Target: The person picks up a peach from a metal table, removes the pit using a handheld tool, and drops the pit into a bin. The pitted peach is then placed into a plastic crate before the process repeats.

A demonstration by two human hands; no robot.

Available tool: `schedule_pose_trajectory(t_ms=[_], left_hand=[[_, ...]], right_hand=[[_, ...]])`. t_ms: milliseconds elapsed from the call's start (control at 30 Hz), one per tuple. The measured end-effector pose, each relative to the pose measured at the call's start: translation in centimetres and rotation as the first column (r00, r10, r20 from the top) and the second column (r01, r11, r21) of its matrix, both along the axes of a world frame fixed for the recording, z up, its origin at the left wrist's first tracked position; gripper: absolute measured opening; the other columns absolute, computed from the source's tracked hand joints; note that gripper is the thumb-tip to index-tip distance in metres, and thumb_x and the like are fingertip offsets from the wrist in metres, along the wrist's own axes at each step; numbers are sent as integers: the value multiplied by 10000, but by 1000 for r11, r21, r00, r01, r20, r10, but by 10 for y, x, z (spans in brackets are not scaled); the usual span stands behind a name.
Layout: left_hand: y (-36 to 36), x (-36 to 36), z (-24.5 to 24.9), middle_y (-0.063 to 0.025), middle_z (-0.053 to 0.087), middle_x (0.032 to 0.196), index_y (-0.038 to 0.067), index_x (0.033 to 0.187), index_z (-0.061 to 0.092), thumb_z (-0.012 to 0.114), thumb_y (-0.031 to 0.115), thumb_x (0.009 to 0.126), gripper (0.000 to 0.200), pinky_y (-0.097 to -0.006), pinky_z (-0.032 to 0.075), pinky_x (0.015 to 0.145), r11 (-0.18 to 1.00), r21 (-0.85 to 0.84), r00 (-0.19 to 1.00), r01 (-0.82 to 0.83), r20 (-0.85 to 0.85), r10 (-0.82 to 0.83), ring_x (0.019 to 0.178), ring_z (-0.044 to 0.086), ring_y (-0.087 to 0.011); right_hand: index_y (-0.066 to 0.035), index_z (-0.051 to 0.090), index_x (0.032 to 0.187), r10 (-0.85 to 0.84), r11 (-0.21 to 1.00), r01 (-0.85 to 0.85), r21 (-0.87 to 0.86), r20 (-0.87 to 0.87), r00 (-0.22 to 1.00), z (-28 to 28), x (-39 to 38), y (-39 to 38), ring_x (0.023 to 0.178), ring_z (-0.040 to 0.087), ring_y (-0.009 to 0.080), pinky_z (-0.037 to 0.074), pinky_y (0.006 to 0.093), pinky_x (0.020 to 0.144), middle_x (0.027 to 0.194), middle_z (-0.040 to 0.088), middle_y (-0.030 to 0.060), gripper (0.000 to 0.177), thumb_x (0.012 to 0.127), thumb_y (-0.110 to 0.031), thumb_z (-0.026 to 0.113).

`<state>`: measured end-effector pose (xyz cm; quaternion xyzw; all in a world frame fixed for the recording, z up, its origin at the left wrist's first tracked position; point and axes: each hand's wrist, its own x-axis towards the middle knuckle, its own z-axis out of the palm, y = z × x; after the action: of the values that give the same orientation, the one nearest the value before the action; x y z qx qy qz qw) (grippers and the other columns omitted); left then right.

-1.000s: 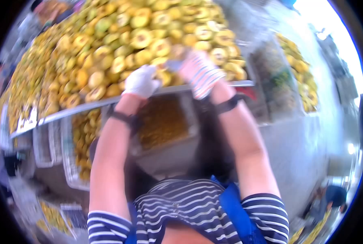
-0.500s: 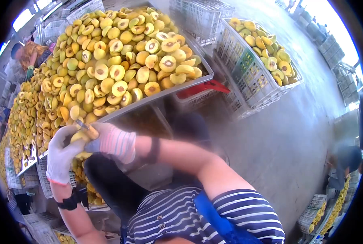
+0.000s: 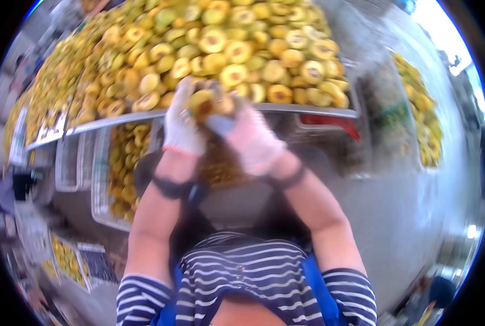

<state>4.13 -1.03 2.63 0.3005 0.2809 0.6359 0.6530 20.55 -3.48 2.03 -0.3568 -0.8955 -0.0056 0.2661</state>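
Observation:
My left hand, in a white knit glove, is closed around a yellow halved stone fruit with a brown center, apricot-like in look. Close against it is my right hand, in a white and pink striped glove with a blue-grey thumb. Its fingers are wrapped around a small wooden-handled tool, whose metal tip is blurred near the fruit. Both hands are over the front rim of a metal-edged table heaped with halved yellow fruit.
Below the table edge, a white crate of fruit stands to my left, and a red object lies to the right. Further right is a blurred crate topped with fruit. Other people show at the edges, one at lower right.
My view has swung left, so the table and hands now appear nearer the middle. Both hands remain together on the fruit and tool; the fruit's cut face now shows.

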Motion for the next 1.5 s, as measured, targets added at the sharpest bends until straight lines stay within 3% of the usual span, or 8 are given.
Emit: schedule_pose_trajectory(t_ms=[100,333,567,900,967,1267,1333,1500], left_hand=[[19,3,25,-111,654,944,34,962,599,595,321,985,288,-407,558,858,967,-246,962,69,273,1,927,650,-272],[33,-6,-4,-227,649,1155,-12,1144,609,532,355,1017,396,-468,556,907,974,-147,960,175,243,-136,1052,651,-354],[23,-19,-6,-145,644,1203,-13,1272,548,482,240,1054,341,-359,551,937,939,343,709,5,-664,239,1088,648,-221],[13,1,-1,-52,688,929,13,1030,676,655,218,973,214,-235,513,652,956,-122,959,-266,-135,249,758,630,-104],[9,6,7,-52,689,933,13,1030,676,650,209,977,205,-227,505,628,961,-98,952,-258,-196,236,737,627,-106],[19,7,-5,-112,701,892,-29,1032,673,635,215,974,254,-281,551,602,994,-5,958,-106,-268,101,734,666,-170],[26,2,-13,-159,702,877,-39,990,657,633,239,973,280,-353,608,601,994,-50,970,-94,-231,80,728,697,-238],[19,-4,21,-175,692,863,-21,1012,647,609,355,981,378,-393,612,617,946,-189,929,263,-214,-301,688,691,-272]], right_hand=[[-24,563,1160,-394,747,-112,-655,-572,719,14,0,0,865,675,318,517,395,757,970,697,169,313,923,-187,689],[-19,524,1215,-401,767,253,-589,-133,906,2,-22,7,769,670,352,524,400,653,872,683,179,437,930,-319,664],[-4,530,1200,-416,701,328,-634,10,909,10,-33,13,801,652,415,526,464,670,916,663,261,432,896,-272,679],[92,540,1253,61,902,146,-405,456,888,-20,-37,4,1064,552,391,493,387,891,1351,466,319,667,702,-234,727],[-7,566,1024,-287,846,216,-487,-76,955,-68,-42,6,798,655,418,516,469,691,814,650,250,244,802,-100,609],[8,582,1141,-131,721,-349,-599,-611,781,-21,-29,-2,748,671,205,535,345,676,880,693,94,346,884,-195,693],[-33,644,1116,-410,204,-579,-789,-606,681,12,-24,-4,757,658,114,522,271,643,882,703,34,227,923,-152,663],[-74,635,951,-577,-28,-634,-773,-506,641,5,-13,-4,555,500,70,373,222,500,697,566,-35,145,878,-180,700]])
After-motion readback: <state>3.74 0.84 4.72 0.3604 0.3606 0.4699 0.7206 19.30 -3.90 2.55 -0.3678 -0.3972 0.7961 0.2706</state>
